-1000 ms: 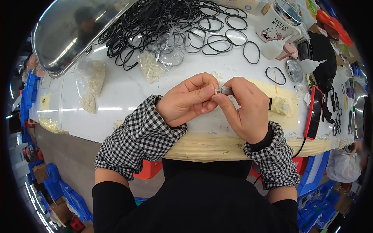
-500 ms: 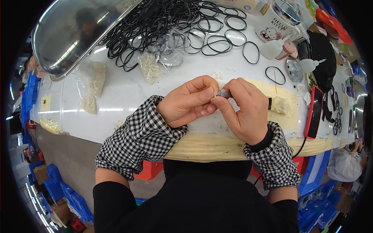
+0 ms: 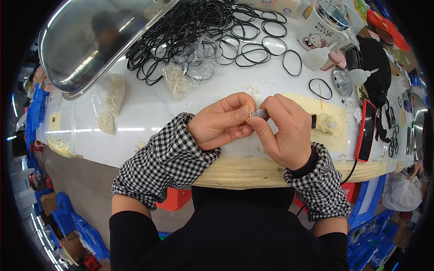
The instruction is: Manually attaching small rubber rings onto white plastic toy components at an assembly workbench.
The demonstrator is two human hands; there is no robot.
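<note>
Person wears a plain black top (image 3: pixel 226 241). Its sleeves (image 3: pixel 129 237) stop partway down the arms, bare strip past each one. Farther out from the top, two puffy sleeve covers, small black-and-white check, ruffled at the ends: left cover (image 3: pixel 158 158) and right cover (image 3: pixel 318 187). Black cuff (image 3: pixel 305 166) peeks out of the right one. Hands (image 3: pixel 289 131) bare. More black clothing (image 3: pixel 242 198) just ahead of the top, garment type unclear.

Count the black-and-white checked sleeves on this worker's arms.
2: the left sleeve is worn up to the wrist of the left hand, the right sleeve to that of the right hand. Both are in plain view.
</note>
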